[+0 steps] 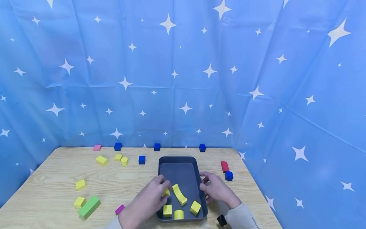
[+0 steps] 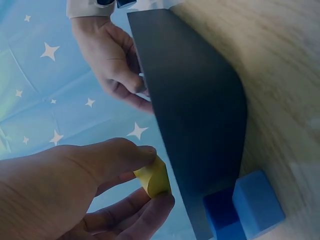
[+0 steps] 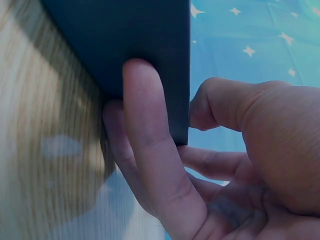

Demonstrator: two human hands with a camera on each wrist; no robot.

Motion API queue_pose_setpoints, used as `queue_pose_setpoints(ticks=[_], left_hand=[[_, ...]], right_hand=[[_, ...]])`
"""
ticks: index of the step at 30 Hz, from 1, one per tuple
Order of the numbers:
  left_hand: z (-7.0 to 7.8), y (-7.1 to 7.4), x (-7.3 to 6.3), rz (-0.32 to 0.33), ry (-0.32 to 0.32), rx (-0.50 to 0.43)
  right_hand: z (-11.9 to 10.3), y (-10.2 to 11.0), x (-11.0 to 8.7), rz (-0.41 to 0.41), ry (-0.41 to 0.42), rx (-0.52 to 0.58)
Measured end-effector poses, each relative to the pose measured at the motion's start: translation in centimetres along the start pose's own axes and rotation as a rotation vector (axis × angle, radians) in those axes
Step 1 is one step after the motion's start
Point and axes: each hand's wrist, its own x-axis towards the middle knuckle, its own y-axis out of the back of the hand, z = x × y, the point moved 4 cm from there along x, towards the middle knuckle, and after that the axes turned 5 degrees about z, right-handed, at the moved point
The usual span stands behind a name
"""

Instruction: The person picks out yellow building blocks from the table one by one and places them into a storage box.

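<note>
A dark grey tray (image 1: 180, 171) lies on the table in the head view. My left hand (image 1: 152, 198) is over its left side, pinching a small yellow block (image 2: 155, 177) between thumb and fingertips; the block has a curved face in the left wrist view. With my right hand (image 1: 218, 188) I grip the tray's right wall, thumb at the rim and fingers against the outside (image 3: 145, 110). Inside the tray are a curved yellow block (image 1: 179, 194), a yellow cube (image 1: 195, 208), another yellow block (image 1: 167, 211) and a yellow cylinder (image 1: 179, 215).
Left of the tray lie a green block (image 1: 89, 207), a purple block (image 1: 120, 209) and several yellow blocks (image 1: 102, 160). Several blue cubes (image 1: 142, 160) and a pink block (image 1: 97, 148) are farther back. To the right sits a red block (image 1: 225, 166) touching a blue cube (image 1: 228, 176). A starry curtain (image 1: 183, 79) hangs behind.
</note>
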Motion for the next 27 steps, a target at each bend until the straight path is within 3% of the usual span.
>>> queue_pose_setpoints(ticks=[12, 27], left_hand=[[0.0, -1.0, -0.2, -0.050, -0.017, 0.022], [0.1, -1.1, -0.2, -0.085, 0.028, 0.011]], right_hand=[[0.0, 0.0, 0.0, 0.003, 0.000, -0.001], [0.0, 0.0, 0.1, 0.008, -0.007, -0.007]])
